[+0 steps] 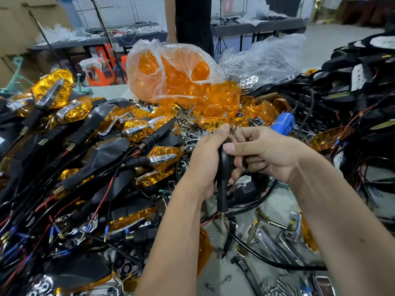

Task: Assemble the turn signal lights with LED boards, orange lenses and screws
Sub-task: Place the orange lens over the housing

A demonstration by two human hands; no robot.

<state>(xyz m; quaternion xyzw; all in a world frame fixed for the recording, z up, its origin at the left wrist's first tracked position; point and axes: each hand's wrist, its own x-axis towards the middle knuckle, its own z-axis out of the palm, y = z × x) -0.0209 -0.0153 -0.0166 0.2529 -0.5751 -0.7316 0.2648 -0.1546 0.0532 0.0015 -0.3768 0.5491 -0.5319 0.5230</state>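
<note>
1. Turn signal housing (224,161), black, sits upright at the middle of the view, its stem (222,197) pointing down toward 6 o'clock and ending in a brass threaded tip (222,216) with a black wire (256,256) trailing off toward 4 o'clock.
2. Left hand (205,159) wraps its fingers round the housing from the 9 o'clock side, thumb up at the top edge.
3. Right hand (263,152) closes on the housing from 3 o'clock, thumb laid across its face, fingers curled behind it; something small and metallic shows at the fingertips at 12 o'clock, too small to tell what it is.
4. Blue tool (284,122) lies just beyond the right hand at 1 o'clock.
5. Clear bag of orange lenses (171,71) stands at 12 o'clock, well behind the hands.
6. Finished lights (85,133) with orange lenses and chrome trim pile up from 9 to 10 o'clock.
7. Loose screws (275,285) and chrome trim pieces (269,244) lie on the table at 5 o'clock.
</note>
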